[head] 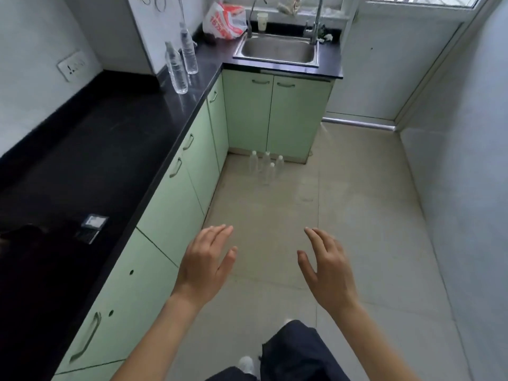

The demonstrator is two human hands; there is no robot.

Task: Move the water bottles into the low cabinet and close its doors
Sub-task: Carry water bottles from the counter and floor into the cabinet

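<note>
Several clear water bottles (265,167) with white caps stand upright on the floor in front of the low green cabinet (275,114) under the sink; both its doors are shut. Two taller clear bottles (178,67) stand on the black countertop (110,149) at the left. My left hand (207,264) and my right hand (327,270) are held out in front of me over the floor, fingers spread, palms down, holding nothing, well short of the floor bottles.
A steel sink (277,50) with taps sits in the far counter, a red-and-white plastic bag (225,20) and a paper cup (262,21) beside it. A small dark device (92,228) lies on the near counter. Green cabinets line the left side. A closed door (398,64) stands at the far right.
</note>
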